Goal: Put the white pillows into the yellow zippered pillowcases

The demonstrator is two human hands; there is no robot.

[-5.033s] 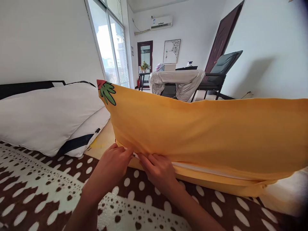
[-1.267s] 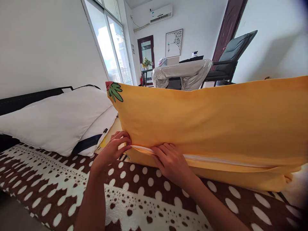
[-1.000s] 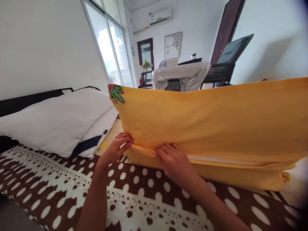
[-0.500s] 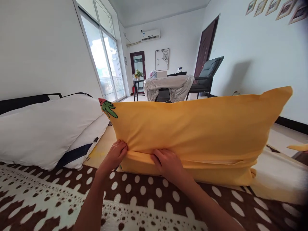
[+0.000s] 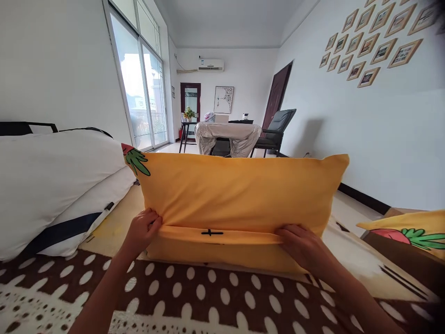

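A yellow pillow (image 5: 239, 190) stands on its long edge before me, with a green-and-red plant print at its upper left corner. Across its lower part runs a folded flap (image 5: 243, 235) of the same cloth, bearing a small black mark. My left hand (image 5: 143, 228) pinches the pillowcase at the left end of this fold. At the fold's right end, my right hand (image 5: 301, 246) grips the cloth, its fingertips partly hidden in the fabric. Under the pillow lies a brown blanket (image 5: 187, 290) with white dots.
White pillows (image 5: 66, 171) lie at the left, one with a navy band. On the right, another yellow printed cloth (image 5: 417, 232) rests on a brown box-like surface. Farther back are a covered table (image 5: 227, 132) and a dark chair (image 5: 278, 130).
My right hand has slid rightward along the fold, and the flap's black mark now shows between my hands. My left hand keeps its hold. The view has turned right.
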